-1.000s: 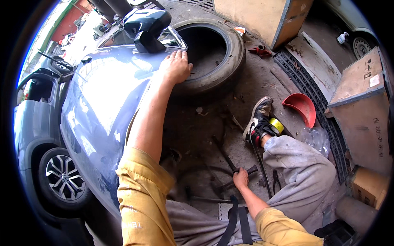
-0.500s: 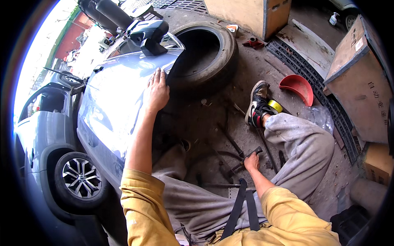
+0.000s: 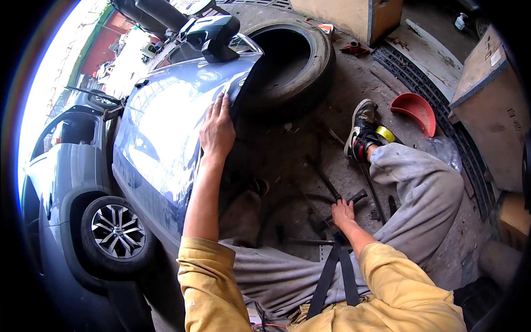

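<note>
one handle slants away rightward, gripped by right hand; left hand flat on door panel.

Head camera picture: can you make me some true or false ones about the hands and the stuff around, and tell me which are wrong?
1. The left hand is on the shiny car door. True.
2. The right hand is on the car's side mirror. False: it is down on a dark tool.
3. The big tyre lies on its side. True.
4. The red curved piece is inside the tyre. False: it is on the ground outside it, to the right of the shoe.
5. The sleeves are bright green. False: they are mustard yellow.
6. A yellow roll is beside the shoe. True.
</note>
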A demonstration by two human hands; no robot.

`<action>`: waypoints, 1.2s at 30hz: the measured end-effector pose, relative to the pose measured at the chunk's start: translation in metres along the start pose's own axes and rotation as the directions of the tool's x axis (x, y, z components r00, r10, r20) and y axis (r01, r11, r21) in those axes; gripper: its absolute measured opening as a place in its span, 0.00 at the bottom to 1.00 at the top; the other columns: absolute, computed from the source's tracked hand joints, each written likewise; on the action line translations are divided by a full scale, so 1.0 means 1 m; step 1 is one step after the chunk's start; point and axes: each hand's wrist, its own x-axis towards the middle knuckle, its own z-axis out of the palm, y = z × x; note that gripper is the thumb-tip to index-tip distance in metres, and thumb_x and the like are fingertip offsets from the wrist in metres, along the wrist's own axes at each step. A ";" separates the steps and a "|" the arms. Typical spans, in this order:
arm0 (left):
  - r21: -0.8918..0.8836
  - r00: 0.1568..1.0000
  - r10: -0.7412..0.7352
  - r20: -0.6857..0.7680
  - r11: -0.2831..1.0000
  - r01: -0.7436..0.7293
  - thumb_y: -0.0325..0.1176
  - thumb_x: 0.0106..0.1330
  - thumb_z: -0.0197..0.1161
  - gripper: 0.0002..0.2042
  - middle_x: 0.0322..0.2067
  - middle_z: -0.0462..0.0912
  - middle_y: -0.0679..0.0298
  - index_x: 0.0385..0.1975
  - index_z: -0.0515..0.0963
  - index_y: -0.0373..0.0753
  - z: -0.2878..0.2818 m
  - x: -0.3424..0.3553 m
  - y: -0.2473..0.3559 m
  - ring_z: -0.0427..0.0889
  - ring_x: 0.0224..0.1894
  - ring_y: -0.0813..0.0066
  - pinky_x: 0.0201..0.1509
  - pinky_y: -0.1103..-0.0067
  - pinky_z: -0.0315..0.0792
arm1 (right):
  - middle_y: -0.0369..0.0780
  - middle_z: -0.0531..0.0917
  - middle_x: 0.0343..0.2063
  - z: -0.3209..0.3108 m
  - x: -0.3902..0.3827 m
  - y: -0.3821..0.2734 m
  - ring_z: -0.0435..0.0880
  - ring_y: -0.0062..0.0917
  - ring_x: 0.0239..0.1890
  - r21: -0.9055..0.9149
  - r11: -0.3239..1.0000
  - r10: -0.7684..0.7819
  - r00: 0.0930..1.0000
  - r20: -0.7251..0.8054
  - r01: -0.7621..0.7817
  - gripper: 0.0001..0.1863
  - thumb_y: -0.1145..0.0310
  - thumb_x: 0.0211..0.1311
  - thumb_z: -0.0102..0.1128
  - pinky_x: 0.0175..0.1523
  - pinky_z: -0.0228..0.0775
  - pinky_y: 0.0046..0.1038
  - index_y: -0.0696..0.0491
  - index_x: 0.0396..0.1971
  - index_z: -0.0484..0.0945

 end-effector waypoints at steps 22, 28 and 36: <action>-0.135 0.975 -0.097 0.200 0.983 0.125 0.51 0.75 0.45 0.22 0.63 0.72 0.67 0.62 0.73 0.50 -0.003 0.021 -0.041 0.66 0.66 0.64 0.62 0.60 0.60 | 0.46 0.75 0.54 0.016 0.014 0.004 0.72 0.38 0.58 -0.414 0.881 -0.210 0.973 0.093 0.229 0.15 0.62 0.63 0.54 0.64 0.55 0.51 0.48 0.46 0.82; -0.176 0.984 -0.076 0.162 0.979 0.104 0.50 0.74 0.46 0.20 0.62 0.73 0.69 0.61 0.74 0.54 -0.003 0.016 -0.045 0.67 0.66 0.66 0.62 0.60 0.60 | 0.44 0.79 0.51 0.020 0.010 0.004 0.82 0.38 0.49 -0.365 0.896 -0.135 0.939 0.317 0.252 0.14 0.62 0.62 0.55 0.59 0.65 0.48 0.46 0.45 0.84; -0.123 0.958 -0.174 0.230 0.971 0.206 0.52 0.73 0.47 0.25 0.65 0.69 0.63 0.63 0.71 0.45 -0.007 0.005 -0.037 0.63 0.69 0.64 0.66 0.61 0.57 | 0.44 0.87 0.37 -0.022 -0.005 -0.001 0.87 0.35 0.42 -0.141 0.966 -0.151 0.911 0.383 0.219 0.14 0.62 0.48 0.59 0.47 0.79 0.34 0.50 0.33 0.88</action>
